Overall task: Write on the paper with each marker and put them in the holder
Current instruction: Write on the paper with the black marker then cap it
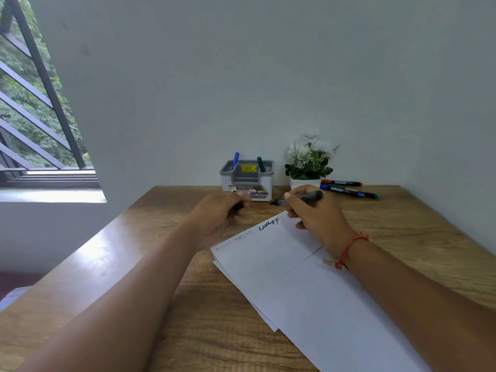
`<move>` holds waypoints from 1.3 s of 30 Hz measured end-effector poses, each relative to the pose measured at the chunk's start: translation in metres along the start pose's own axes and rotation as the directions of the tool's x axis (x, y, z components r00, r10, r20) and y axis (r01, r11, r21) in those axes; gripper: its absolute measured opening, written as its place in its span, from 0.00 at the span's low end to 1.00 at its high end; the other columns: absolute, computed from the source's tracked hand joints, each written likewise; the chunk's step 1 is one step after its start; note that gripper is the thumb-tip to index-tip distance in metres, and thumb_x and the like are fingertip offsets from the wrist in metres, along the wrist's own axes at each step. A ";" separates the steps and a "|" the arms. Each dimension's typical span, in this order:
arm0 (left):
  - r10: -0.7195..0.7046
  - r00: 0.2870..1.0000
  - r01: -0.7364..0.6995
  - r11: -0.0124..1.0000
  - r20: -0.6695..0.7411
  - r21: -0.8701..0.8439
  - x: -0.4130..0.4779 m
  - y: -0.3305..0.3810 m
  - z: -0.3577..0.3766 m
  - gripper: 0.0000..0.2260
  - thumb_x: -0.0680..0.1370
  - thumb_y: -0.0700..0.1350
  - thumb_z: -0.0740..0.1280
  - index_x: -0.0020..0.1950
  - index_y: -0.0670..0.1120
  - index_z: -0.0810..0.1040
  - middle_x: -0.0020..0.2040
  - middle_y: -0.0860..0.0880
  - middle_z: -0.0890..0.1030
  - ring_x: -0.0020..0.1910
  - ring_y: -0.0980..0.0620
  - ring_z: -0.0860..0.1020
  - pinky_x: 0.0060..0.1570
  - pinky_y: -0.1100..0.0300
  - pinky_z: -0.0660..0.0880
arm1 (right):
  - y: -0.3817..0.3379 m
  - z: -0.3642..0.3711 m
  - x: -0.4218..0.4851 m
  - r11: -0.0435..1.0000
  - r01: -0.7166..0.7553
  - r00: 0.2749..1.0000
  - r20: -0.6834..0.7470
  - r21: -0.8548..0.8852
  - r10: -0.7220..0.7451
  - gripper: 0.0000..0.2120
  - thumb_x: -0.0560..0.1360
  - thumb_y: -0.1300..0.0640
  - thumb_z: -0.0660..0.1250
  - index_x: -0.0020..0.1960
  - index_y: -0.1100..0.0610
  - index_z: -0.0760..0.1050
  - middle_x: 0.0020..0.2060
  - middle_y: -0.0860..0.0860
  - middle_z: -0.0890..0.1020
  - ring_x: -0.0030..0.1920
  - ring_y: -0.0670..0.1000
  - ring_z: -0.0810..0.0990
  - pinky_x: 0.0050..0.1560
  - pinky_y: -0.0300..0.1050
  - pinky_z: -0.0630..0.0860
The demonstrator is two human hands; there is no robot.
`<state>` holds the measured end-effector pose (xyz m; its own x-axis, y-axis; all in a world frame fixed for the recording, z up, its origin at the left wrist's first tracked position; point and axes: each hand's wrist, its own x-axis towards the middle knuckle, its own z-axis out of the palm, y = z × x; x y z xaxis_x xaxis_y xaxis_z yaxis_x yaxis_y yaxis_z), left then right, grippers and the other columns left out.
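Paper [295, 264] by the near edge of the tabletop [408, 237] scrawled on, right hand [319, 218] gripping the black marker [308, 196] just past its far corner, left hand [217, 210] curled round the cap [237, 208]: capping likely next, then holder [247, 181] at far edge.

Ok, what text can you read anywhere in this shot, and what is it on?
"49.00": yellow sticker on the holder.
"42" and "OP": holder's front label, rest blurred.
Black handwriting on the paper: not legible.
Labels on the markers: too small.
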<state>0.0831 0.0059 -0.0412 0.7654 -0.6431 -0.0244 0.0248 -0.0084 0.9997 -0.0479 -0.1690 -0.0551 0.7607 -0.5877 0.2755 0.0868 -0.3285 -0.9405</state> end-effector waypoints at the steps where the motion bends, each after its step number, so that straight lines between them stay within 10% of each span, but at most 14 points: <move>1: -0.016 1.000 0.015 0.996 -0.010 -0.093 -0.001 0.002 0.001 0.11 0.81 0.41 0.65 0.58 0.36 0.81 0.45 0.44 0.81 0.39 0.54 0.76 0.41 0.61 0.75 | -0.002 0.001 -0.002 0.999 -0.003 1.000 0.028 0.036 0.002 0.07 0.80 0.52 0.68 0.51 0.55 0.81 0.41 0.54 0.85 0.41 0.47 0.84 0.36 0.41 0.81; 12: -0.047 0.996 0.018 0.942 -0.079 -0.336 0.002 0.000 -0.001 0.07 0.80 0.36 0.66 0.56 0.37 0.81 0.56 0.38 0.83 0.56 0.46 0.80 0.46 0.62 0.82 | -0.012 0.003 -0.014 0.979 0.094 0.979 0.161 0.183 -0.124 0.05 0.80 0.60 0.68 0.53 0.59 0.81 0.40 0.53 0.88 0.44 0.48 0.87 0.40 0.40 0.83; 39: -0.056 0.998 0.063 0.903 0.029 -0.425 -0.007 0.003 0.007 0.11 0.73 0.40 0.71 0.52 0.37 0.81 0.43 0.41 0.85 0.39 0.53 0.82 0.36 0.66 0.81 | -0.009 0.003 -0.013 0.968 0.052 0.973 0.206 0.244 -0.104 0.08 0.77 0.64 0.72 0.53 0.55 0.85 0.45 0.56 0.87 0.47 0.49 0.87 0.46 0.41 0.84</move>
<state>0.0733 0.0055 -0.0376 0.7442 -0.6632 -0.0803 0.3439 0.2772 0.8972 -0.0568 -0.1556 -0.0509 0.8635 -0.3855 0.3252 0.2806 -0.1685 -0.9449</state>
